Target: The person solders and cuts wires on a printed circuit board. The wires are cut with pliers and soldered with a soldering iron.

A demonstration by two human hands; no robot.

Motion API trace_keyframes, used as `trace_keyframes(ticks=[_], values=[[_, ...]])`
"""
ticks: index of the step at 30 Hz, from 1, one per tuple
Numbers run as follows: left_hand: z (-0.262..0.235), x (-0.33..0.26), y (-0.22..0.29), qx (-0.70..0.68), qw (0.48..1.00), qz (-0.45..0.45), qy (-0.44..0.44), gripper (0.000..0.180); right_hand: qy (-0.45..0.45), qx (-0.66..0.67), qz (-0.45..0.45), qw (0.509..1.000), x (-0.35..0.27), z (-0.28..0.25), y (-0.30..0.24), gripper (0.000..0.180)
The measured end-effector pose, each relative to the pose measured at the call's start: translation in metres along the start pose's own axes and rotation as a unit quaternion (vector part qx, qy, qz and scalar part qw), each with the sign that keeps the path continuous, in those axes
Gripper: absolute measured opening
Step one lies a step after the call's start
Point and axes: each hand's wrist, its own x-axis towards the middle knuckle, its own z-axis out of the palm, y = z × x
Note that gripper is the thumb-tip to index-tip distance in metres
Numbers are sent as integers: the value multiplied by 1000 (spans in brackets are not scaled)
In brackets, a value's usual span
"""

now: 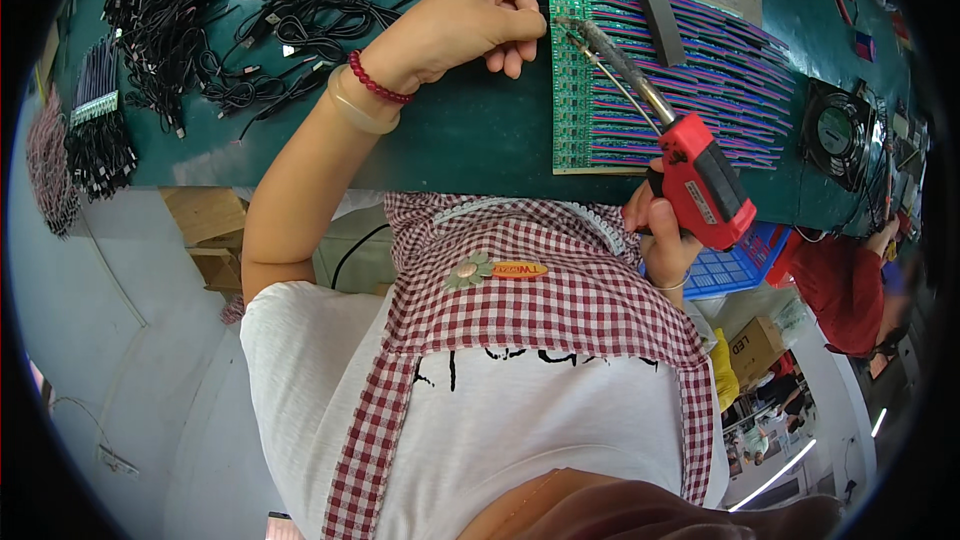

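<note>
While black cable bundles (200, 30) lie far left on the green bench (470, 130), the left hand (470, 20) is curled, fingertips pressing the near-left edge of the green circuit panel (575, 90). The right hand (665, 230) grips a red soldering gun (700, 180), its tip touching the panel's far-left rows. Soldering looks under way; moving on calls for a steady tip. A brown carton (755, 348) sits lower right.
</note>
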Motion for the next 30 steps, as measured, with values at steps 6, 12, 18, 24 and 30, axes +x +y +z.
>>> trace_keyframes(ticks=[6, 12, 18, 24, 30], values=[[-2, 1, -1, -4, 1000, 0, -3, 14, -6, -14, -21, 1000, 2, -3, -2, 39], [-1, 0, 1, -1, 1000, -1, -1, 14, 9, 27, -58, 998, 4, -6, -2, 40], [1, -4, 6, 23, 1000, -6, 8, 16, 2, 39, -82, 996, 4, -7, -2, 39], [-39, 1, 43, 388, 894, 145, 170, 21, 39, 64, -81, 994, 6, -14, -7, 38], [-59, 51, 47, 624, 660, 256, 332, 12, 46, 105, -94, 989, 10, -12, -11, 38]])
